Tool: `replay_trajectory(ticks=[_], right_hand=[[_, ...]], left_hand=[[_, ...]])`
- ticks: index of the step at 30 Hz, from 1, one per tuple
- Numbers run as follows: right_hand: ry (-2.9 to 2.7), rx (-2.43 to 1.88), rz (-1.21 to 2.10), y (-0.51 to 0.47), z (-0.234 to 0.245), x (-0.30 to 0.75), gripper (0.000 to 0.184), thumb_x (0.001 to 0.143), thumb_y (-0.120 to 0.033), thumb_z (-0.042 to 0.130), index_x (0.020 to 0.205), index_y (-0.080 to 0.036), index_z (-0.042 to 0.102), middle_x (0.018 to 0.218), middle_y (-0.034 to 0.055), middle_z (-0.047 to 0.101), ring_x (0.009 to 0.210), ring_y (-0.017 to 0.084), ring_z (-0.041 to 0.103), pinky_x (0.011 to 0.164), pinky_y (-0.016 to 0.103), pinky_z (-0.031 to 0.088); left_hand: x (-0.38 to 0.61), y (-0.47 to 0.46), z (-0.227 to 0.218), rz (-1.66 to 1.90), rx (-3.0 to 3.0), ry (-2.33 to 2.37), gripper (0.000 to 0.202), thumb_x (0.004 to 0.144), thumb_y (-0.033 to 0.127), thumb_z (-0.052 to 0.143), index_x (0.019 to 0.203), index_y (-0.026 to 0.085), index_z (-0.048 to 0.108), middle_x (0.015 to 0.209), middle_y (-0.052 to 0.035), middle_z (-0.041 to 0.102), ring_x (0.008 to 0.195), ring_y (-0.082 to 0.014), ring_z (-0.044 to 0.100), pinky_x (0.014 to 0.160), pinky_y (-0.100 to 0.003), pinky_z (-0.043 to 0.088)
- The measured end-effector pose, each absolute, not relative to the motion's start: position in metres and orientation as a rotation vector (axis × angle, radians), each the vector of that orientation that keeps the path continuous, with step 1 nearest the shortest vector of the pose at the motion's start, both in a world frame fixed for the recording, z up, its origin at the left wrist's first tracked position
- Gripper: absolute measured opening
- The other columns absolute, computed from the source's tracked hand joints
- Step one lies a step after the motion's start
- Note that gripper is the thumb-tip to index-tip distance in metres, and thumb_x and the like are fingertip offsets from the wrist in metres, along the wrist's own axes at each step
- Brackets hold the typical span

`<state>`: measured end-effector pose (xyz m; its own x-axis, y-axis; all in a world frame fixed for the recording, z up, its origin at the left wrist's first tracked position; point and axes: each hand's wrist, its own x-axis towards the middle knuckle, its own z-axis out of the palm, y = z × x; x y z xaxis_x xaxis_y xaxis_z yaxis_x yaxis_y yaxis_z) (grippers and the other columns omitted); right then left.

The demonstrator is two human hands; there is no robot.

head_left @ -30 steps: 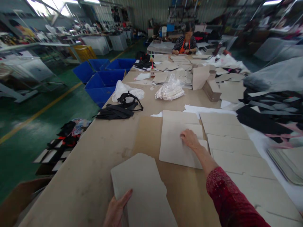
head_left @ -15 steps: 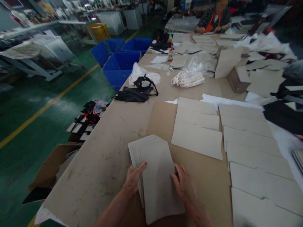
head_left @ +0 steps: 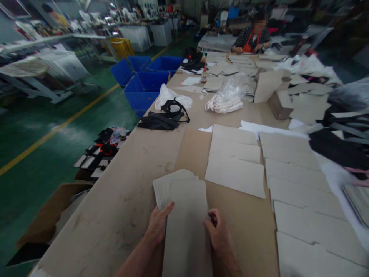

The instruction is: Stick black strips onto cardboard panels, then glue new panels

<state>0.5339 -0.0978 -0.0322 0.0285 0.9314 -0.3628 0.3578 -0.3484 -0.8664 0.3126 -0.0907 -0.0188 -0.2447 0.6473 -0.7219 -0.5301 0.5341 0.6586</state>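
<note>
A fanned stack of grey cardboard sheets with rounded corners lies in front of me, its far ends spread to the left. My left hand grips the stack's left side, thumb on top and the other fingers hidden beneath. At the right edge of the top sheet is my right hand, its fingers curled and thumb and forefinger pinching at that edge. Right of it, a few similar sheets overlap on the brown board. Farther right runs a longer overlapping row of cardboard sheets.
Black straps and a white plastic bag lie along the table's left edge. A clear bag sits farther back. Blue bins and an open carton stand left of the table. A person sits at the far end.
The top sheet has shifted toward me and turned straighter over the fan. My right hand's fingers have curled in more at its edge. The camera view has tilted slightly.
</note>
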Motion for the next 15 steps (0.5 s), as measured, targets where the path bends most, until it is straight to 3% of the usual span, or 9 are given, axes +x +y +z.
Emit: replay_trajectory(ticks=[4, 9, 15], right_hand=[[-1.389, -1.712, 1.26, -0.055, -0.021, 0.572, 0.02, 0.075, -0.034, 0.053, 0.089, -0.021, 0.058, 0.08, 0.0042, 0.067, 0.076, 0.022, 0.063, 0.069, 0.031, 0.049], [-1.596, -1.748, 1.162, 0.016, -0.005, 0.646, 0.027, 0.076, -0.034, 0.053, 0.096, -0.02, 0.066, 0.09, 0.004, 0.071, 0.082, 0.022, 0.063, 0.076, 0.032, 0.046], [-1.959, -1.705, 1.134, 0.071, -0.022, 0.679, 0.024, 0.076, -0.025, 0.056, 0.092, -0.022, 0.073, 0.086, 0.0026, 0.074, 0.082, 0.021, 0.065, 0.078, 0.031, 0.046]], left_hand=[[0.308, -0.089, -0.023, 1.053, 0.093, 1.434, 0.048, 0.066, 0.032, 0.085, 0.105, 0.013, 0.065, 0.088, -0.0116, 0.075, 0.075, -0.0271, 0.073, 0.073, -0.04, 0.061], [0.306, -0.088, -0.028, 1.021, 0.094, 1.449, 0.046, 0.065, 0.028, 0.084, 0.103, 0.012, 0.065, 0.084, -0.0116, 0.076, 0.069, -0.0284, 0.072, 0.069, -0.043, 0.062], [0.281, -0.12, -0.019, 0.996, -0.057, 1.544, 0.062, 0.058, 0.027, 0.088, 0.112, 0.012, 0.062, 0.09, -0.0146, 0.076, 0.08, -0.0374, 0.072, 0.075, -0.05, 0.061]])
